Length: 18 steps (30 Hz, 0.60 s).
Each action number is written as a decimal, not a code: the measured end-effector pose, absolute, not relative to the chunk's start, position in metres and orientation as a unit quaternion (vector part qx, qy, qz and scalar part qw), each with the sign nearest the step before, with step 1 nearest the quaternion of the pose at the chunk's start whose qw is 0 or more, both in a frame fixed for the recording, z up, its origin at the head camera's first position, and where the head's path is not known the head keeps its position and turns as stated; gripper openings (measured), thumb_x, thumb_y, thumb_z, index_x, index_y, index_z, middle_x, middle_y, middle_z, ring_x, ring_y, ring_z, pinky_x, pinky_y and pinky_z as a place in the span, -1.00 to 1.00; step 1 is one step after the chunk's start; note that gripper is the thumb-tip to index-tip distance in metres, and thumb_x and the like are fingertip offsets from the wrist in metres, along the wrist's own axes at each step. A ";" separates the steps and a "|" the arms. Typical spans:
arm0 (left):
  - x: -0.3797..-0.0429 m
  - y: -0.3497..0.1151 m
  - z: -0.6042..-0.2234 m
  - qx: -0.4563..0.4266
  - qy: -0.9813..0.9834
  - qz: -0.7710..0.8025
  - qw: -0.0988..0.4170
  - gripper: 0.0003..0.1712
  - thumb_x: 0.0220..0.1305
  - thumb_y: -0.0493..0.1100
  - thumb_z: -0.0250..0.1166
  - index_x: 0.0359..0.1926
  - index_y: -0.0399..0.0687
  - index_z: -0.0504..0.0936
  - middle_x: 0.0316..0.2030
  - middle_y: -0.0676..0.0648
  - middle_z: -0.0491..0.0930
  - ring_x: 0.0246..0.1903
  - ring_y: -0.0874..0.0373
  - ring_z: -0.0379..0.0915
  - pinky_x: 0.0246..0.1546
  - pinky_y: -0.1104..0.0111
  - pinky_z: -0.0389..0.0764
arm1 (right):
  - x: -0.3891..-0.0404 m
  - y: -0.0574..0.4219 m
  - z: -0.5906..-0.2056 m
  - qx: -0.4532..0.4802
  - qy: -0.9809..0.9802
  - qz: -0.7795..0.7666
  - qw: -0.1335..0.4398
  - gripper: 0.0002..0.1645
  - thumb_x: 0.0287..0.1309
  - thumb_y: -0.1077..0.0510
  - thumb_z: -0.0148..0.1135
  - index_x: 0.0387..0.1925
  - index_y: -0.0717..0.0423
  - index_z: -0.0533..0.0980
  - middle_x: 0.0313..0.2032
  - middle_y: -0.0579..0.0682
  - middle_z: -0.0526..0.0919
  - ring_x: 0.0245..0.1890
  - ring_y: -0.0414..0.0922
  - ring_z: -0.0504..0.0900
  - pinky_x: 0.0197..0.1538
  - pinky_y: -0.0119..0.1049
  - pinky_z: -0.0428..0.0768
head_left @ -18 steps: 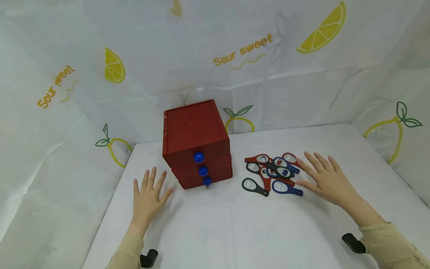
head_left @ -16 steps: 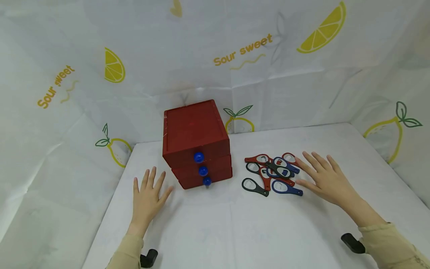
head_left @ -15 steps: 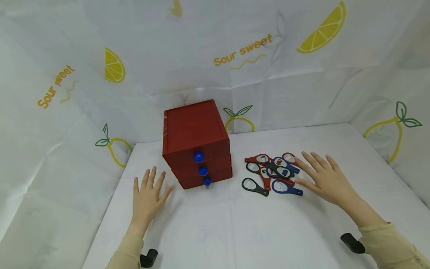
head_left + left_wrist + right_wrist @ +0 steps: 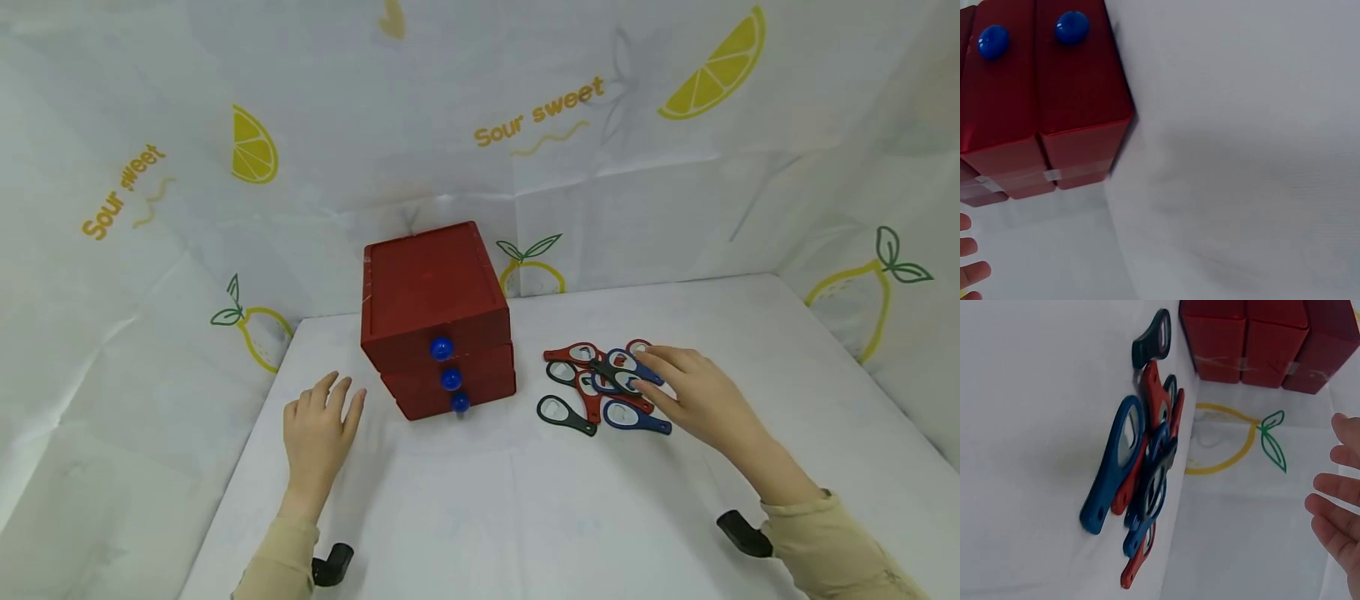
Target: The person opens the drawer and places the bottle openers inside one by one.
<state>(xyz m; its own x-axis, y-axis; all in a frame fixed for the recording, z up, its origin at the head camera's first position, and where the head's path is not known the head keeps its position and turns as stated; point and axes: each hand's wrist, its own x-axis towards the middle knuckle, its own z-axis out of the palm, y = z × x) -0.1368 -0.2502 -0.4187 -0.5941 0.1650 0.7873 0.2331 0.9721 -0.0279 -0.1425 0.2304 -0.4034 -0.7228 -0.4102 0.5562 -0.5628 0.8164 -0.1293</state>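
Several small magnifying glasses with red, blue and dark green frames [image 4: 637,417] lie in an overlapping pile on the white table. My right hand [image 4: 701,400] is over the right side of that pile, fingers loosely bent, holding nothing; its fingertips overlap the glasses in the head view. In the right wrist view its fingers [image 4: 1335,487] show apart from the blue magnifying glass [image 4: 1113,462]. Left of the pile stands a red chest of drawers [image 4: 435,292] with blue knobs [image 4: 442,348]. My left hand [image 4: 315,433], relaxed and holding nothing, is to the left of the chest, apart from it.
A white cloth with lemon prints [image 4: 337,167] hangs behind and at both sides of the table [image 4: 465,517]. The chest's drawers are closed, one above another. Black camera mounts [image 4: 744,533] stick out at both wrists.
My right hand has moved left over the pile, and its fingers have bent from a wide spread. My left hand's fingers have curled slightly and drawn closer together. The view has shifted slightly.
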 end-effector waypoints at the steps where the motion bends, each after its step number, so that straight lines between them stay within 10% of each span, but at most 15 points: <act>1: -0.138 -0.249 -0.416 -0.109 -0.886 -0.039 0.449 -0.54 0.30 0.10 0.07 -0.22 -0.22 0.65 -0.18 -0.23 0.65 -0.37 -0.19 0.55 -0.40 0.05 0.43 | -0.143 0.227 -0.402 0.271 -0.911 0.151 0.273 -0.47 0.22 -0.17 0.10 -0.01 0.16 0.53 -0.13 0.21 0.62 -0.12 0.15 0.57 -0.08 0.04 0.54; 7: -0.141 -0.246 -0.402 -0.101 -0.863 -0.062 0.490 -0.66 0.19 -0.01 0.19 -0.24 -0.20 0.67 -0.28 -0.19 0.67 -0.42 -0.17 0.51 -0.41 0.07 0.35 | -0.143 0.203 -0.391 0.301 -0.881 0.164 0.328 -0.24 0.31 -0.32 -0.31 -0.15 0.18 0.60 -0.33 0.07 0.64 -0.34 -0.04 0.58 -0.31 -0.18 0.59; 18: -0.155 -0.233 -0.378 -0.087 -0.860 -0.147 0.481 -0.67 0.21 -0.06 0.20 -0.18 -0.23 0.65 -0.23 -0.22 0.64 -0.36 -0.19 0.51 -0.27 0.01 0.40 | -0.147 0.151 -0.375 0.341 -0.835 0.266 0.339 -0.72 0.13 0.03 0.25 -0.19 0.11 0.63 -0.33 -0.04 0.68 -0.32 -0.15 0.59 -0.31 -0.36 0.50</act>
<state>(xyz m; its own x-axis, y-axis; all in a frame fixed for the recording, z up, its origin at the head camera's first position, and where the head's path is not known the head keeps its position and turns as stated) -0.1551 -0.2325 -0.3777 -0.5224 0.0076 0.8527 0.2902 0.9419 0.1694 -0.1472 0.1510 -0.3746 -0.5371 -0.3899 0.7480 -0.7506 0.6256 -0.2129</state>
